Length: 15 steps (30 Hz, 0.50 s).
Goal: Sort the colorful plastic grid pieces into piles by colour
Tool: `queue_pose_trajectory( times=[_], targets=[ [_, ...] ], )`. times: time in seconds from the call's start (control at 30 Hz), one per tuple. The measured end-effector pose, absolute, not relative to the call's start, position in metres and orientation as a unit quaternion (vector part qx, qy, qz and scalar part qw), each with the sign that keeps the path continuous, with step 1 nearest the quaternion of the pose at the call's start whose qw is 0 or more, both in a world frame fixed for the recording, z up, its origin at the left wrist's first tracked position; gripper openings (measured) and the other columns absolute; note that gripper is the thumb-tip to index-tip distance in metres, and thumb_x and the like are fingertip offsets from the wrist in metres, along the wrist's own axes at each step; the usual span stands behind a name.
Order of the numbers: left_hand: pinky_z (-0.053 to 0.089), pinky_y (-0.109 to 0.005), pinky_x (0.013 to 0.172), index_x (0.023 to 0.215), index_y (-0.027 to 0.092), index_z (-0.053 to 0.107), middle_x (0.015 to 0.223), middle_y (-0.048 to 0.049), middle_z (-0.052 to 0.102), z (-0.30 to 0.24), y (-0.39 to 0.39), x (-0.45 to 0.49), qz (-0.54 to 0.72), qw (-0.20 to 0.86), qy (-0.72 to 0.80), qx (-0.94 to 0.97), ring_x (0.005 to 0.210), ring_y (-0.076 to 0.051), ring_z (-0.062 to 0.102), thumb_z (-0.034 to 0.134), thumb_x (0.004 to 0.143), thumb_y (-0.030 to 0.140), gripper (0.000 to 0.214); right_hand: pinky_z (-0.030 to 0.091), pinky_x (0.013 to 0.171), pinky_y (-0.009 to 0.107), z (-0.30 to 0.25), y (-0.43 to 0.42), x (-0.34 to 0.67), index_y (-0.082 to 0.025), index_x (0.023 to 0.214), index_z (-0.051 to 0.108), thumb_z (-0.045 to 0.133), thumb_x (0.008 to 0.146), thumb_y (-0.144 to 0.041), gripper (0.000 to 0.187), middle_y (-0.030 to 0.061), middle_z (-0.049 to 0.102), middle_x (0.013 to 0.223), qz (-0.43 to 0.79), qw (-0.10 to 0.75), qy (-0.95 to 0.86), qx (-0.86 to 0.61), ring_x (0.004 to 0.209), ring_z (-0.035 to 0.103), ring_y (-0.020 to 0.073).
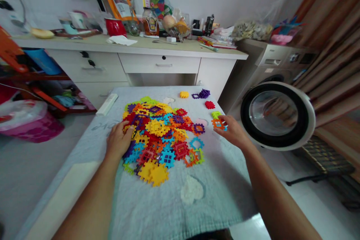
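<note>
A heap of toothed plastic building pieces (pixel 157 127) in yellow, red, blue, orange, purple and green covers the middle of the cloth-topped table. My left hand (pixel 119 139) rests against the heap's left edge, thumb and fingers apart over red and yellow pieces; its fingertips are partly hidden. Right of the heap, my right hand (pixel 232 129) has thumb and fingers around an orange window-shaped building piece (pixel 217 124), with some blue showing beside it. A green piece (pixel 216 114) lies just behind that. Farther back are a red piece (pixel 209 105), purple pieces (pixel 204 93) and a yellow piece (pixel 184 94).
A white oblong object (pixel 107 104) lies at the table's left edge. Beyond stands a white desk (pixel 163 63) with jars, a red pot (pixel 115 27) and books. At right, a washing machine's round door (pixel 277 114) hangs open near the table. A pink bin (pixel 33 123) stands left.
</note>
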<state>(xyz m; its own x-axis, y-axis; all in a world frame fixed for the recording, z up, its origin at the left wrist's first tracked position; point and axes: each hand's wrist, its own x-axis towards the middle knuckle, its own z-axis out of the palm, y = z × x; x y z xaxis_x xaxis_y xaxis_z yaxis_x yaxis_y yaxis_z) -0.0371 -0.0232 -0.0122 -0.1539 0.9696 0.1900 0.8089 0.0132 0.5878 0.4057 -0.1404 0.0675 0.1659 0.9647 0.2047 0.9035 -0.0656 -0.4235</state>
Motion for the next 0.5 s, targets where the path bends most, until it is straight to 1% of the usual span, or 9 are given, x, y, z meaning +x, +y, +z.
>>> queue_pose_trajectory(
  times=[0.1, 0.23, 0.43, 0.5],
  targets=[
    [0.042, -0.048, 0.109, 0.128, 0.021, 0.061, 0.131, -0.0139, 0.059, -0.012, -0.024, -0.036, 0.299, 0.136, 0.702, 0.632, 0.124, -0.030, 0.054, 0.045, 0.090, 0.047, 0.048, 0.052, 0.091, 0.038, 0.056, -0.178, 0.426, -0.020, 0.123, 0.063, 0.070, 0.078, -0.039, 0.049, 0.0107, 0.067, 0.112, 0.065, 0.228, -0.613, -0.753, 0.098, 0.067, 0.0246],
    [0.041, -0.047, 0.109, 0.128, 0.021, 0.060, 0.132, -0.0139, 0.058, -0.011, -0.025, -0.036, 0.293, 0.141, 0.704, 0.631, 0.124, -0.031, 0.054, 0.045, 0.090, 0.047, 0.049, 0.051, 0.094, 0.039, 0.037, -0.209, 0.432, -0.020, 0.124, 0.063, 0.068, 0.078, -0.040, 0.051, 0.0116, 0.067, 0.115, 0.082, 0.213, -0.597, -0.769, 0.102, 0.066, 0.0255],
    [0.040, -0.049, 0.110, 0.130, 0.021, 0.060, 0.134, -0.0144, 0.056, -0.010, -0.025, -0.035, 0.291, 0.145, 0.711, 0.624, 0.125, -0.032, 0.053, 0.046, 0.088, 0.047, 0.051, 0.045, 0.104, 0.040, 0.017, -0.216, 0.423, -0.018, 0.125, 0.064, 0.066, 0.077, -0.038, 0.052, 0.0140, 0.064, 0.122, 0.061, 0.174, -0.597, -0.781, 0.112, 0.062, 0.0268],
    [0.040, -0.050, 0.111, 0.129, 0.020, 0.060, 0.134, -0.0148, 0.056, -0.011, -0.024, -0.035, 0.291, 0.145, 0.710, 0.624, 0.126, -0.033, 0.053, 0.047, 0.088, 0.046, 0.051, 0.045, 0.104, 0.040, 0.016, -0.214, 0.422, -0.018, 0.126, 0.063, 0.065, 0.079, -0.039, 0.051, 0.0141, 0.063, 0.122, 0.058, 0.172, -0.595, -0.783, 0.113, 0.061, 0.0266]
  ],
)
